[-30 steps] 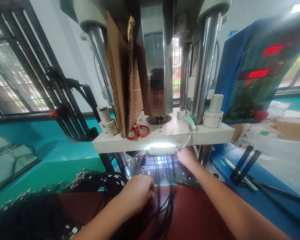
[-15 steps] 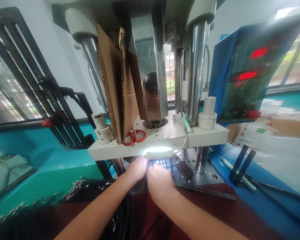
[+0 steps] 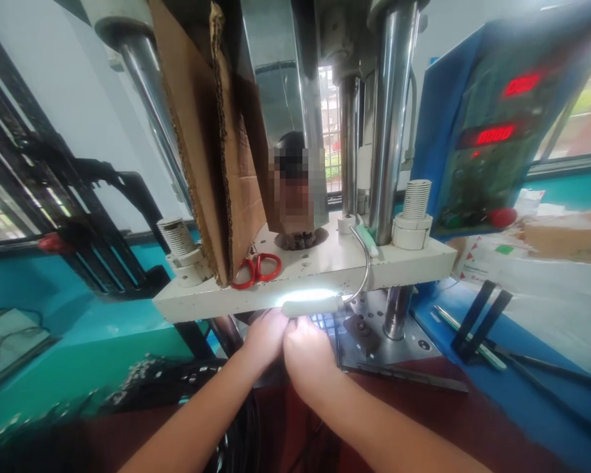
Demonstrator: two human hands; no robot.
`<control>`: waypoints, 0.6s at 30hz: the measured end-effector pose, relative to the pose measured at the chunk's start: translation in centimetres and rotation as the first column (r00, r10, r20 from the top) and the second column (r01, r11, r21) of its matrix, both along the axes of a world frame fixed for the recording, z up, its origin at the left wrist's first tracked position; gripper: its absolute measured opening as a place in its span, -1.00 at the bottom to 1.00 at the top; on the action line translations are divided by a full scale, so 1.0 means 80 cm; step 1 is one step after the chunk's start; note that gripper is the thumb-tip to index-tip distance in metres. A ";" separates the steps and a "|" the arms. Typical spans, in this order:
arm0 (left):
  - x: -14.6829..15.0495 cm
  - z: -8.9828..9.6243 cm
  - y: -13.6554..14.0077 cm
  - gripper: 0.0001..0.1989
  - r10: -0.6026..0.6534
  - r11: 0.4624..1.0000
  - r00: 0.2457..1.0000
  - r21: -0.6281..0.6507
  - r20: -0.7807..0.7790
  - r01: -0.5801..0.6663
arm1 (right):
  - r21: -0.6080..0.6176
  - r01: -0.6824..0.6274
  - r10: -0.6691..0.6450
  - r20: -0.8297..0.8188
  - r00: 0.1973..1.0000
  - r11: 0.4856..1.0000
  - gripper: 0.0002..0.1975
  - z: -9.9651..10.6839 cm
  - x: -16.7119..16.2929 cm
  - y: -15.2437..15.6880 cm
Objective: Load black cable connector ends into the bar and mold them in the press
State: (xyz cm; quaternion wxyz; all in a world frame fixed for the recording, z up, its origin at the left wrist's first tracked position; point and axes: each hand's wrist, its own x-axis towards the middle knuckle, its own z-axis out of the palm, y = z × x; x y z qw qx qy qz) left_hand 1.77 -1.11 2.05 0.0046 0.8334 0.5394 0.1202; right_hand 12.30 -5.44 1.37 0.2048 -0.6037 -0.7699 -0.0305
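The press (image 3: 325, 263) stood across the frame's centre, the blue control box (image 3: 473, 138) at upper right. Black cables (image 3: 177, 381) lay at lower left. Just below centre, the right hand (image 3: 308, 348) and left hand (image 3: 263, 338) curled side by side, any grasp impossible to tell. Red-handled scissors (image 3: 256, 269) lay above-left; the lit lamp (image 3: 310, 305), directly above; the gridded plate (image 3: 326, 320), partly hidden, just right.

Reaching in with both bare forearms (image 3: 192, 410), V-style.
Got the left hand (image 3: 266, 338) and right hand (image 3: 309, 348) bunched up side by side just below the front edge of the white plate (image 3: 325, 266), fingers curled in. Can't make out the fingertips, so no telling how closed, tbh.
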 end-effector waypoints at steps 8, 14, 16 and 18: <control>-0.004 -0.008 0.005 -0.71 0.020 1.000 0.999 -0.018 -0.040 -0.021 | -0.002 -0.008 0.008 -0.015 1.000 1.000 -0.81 -0.003 0.000 0.003; -0.003 -0.011 0.001 -0.69 0.023 1.000 0.998 0.008 -0.058 -0.022 | -0.020 0.003 -0.003 -0.012 1.000 1.000 -0.77 0.002 0.018 -0.001; -0.002 -0.011 0.000 -0.65 0.038 0.999 0.998 0.020 -0.051 -0.037 | -0.023 0.015 -0.015 -0.006 1.000 1.000 -0.76 0.005 0.025 -0.004; -0.002 -0.012 0.000 -0.59 0.049 0.998 0.998 0.027 -0.038 -0.048 | -0.025 0.014 -0.014 -0.001 1.000 1.000 -0.77 0.005 0.029 -0.006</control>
